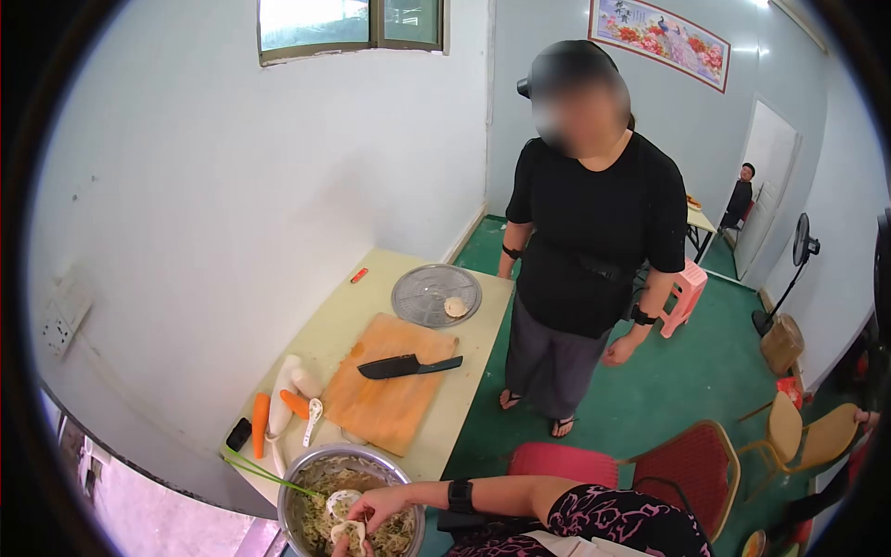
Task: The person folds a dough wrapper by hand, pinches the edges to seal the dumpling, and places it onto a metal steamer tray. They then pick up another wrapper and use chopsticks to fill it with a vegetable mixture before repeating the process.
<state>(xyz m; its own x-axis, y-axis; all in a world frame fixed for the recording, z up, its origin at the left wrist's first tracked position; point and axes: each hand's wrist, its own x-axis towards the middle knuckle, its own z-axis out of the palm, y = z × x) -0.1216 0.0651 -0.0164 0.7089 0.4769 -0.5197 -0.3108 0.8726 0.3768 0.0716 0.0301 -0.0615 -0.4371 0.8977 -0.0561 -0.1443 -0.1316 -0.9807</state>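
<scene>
A metal bowl (412,530) of shredded filling stands at the near end of the table. Over it, my right hand (381,504) has its fingers closed on a pale dough wrapper (348,531). My left hand (342,548), only partly visible at the bottom, holds the same wrapper from below. A second whitish piece (342,502) lies just beyond my fingers, inside the bowl. Green chopsticks (269,474) rest across the bowl's left rim. Beside the bowl lies a white spoon (314,420).
A wooden board (380,395) carries a black knife (408,367). Carrots (261,422) and white radish (283,395) lie left of it. Behind is a round metal tray (422,295) with one dumpling (455,306). A person (594,232) stands beyond the table; red chairs (682,473) are at right.
</scene>
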